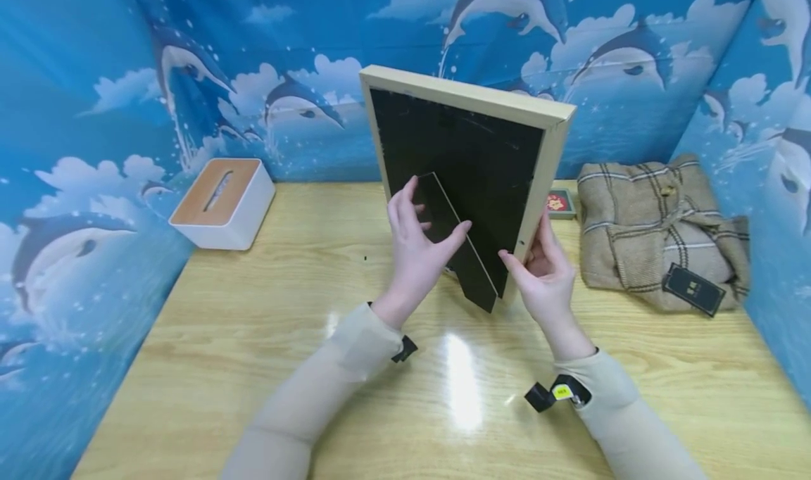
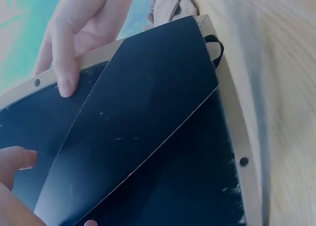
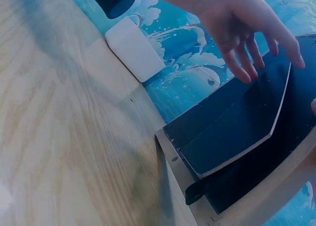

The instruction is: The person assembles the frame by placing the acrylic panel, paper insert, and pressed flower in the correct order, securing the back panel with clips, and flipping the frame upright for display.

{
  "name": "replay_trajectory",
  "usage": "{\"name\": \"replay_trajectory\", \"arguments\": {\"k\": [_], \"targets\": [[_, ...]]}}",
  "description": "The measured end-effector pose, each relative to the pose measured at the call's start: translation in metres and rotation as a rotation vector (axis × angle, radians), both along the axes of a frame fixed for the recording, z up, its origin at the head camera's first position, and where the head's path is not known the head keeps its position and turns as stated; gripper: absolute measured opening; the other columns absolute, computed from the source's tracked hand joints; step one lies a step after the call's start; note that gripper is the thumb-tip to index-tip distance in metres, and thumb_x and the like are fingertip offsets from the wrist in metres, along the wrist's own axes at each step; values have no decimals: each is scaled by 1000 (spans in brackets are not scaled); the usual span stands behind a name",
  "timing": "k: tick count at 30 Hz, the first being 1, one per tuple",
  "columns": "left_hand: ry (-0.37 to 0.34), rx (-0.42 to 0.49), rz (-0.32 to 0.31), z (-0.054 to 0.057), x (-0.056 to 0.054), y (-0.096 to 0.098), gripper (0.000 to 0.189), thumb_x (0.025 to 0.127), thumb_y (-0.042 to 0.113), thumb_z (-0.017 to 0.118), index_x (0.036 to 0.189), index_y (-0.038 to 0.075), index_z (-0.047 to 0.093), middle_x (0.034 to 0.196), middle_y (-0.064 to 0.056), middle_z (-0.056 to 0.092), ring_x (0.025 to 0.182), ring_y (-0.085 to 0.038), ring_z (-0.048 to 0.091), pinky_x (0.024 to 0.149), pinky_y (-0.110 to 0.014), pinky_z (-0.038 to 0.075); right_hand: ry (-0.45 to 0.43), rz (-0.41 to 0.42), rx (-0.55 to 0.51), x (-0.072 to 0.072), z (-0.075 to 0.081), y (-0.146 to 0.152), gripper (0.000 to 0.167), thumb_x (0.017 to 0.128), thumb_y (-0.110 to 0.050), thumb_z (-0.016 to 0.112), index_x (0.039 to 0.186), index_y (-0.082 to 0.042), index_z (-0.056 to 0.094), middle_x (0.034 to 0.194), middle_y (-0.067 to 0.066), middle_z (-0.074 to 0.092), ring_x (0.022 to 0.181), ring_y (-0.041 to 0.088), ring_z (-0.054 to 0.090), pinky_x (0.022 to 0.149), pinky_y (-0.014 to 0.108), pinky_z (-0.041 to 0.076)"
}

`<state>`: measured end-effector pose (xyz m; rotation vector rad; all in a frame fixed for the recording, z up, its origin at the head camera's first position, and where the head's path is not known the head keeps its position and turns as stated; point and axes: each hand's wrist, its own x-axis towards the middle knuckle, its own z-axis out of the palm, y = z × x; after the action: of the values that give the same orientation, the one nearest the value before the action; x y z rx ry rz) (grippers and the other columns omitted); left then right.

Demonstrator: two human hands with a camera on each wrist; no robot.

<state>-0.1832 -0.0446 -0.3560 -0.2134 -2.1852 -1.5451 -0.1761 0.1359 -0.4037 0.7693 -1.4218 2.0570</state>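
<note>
A picture frame (image 1: 469,94) with a pale wooden border stands tilted on the table, its black back towards me. The black easel leg (image 1: 472,272) on that back juts out slightly at its lower end. My right hand (image 1: 550,283) grips the frame's right side, thumb on the back and fingers behind the border. My left hand (image 1: 418,244) is spread across the upper part of the leg, thumb to its right and fingers to its left. In the left wrist view, a black ribbon loop (image 2: 220,52) shows between leg and border. The frame's front is hidden.
A white tissue box (image 1: 237,216) with a wood-look lid stands at the back left. To the right lies a folded plaid garment (image 1: 640,234) with a black tag (image 1: 693,288). A small green box (image 1: 561,203) sits partly behind the frame. Dolphin-print cloth (image 1: 304,58) encloses the table.
</note>
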Motion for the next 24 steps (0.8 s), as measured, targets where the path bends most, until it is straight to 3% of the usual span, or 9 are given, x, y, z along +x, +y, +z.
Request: {"name": "replay_trajectory", "arguments": {"k": [9,20,24], "targets": [[-4,-7,8,-8,-3,1,88,82,16,75,151,16,21,138,-5,28,98,-20,44,80,-29,49,-3,-14,-12,0,-4,-7,75,77,18,68,143,-3,39,138,20,46,119,25,53,92,30,48],[60,-56,-99,-9,-8,-15,86,77,3,74,150,9,29,129,-16,36,91,-32,45,72,-40,49,4,-65,2,-5,-10,-4,73,77,17,69,142,-1,41,138,17,48,115,22,56,94,29,47],[55,-76,-148,-6,-11,-23,85,75,3,73,149,9,32,128,-17,37,88,-30,45,71,-42,48,19,-62,-17,-7,-11,-3,73,75,18,69,141,-2,44,137,17,50,116,23,56,94,29,47]]}}
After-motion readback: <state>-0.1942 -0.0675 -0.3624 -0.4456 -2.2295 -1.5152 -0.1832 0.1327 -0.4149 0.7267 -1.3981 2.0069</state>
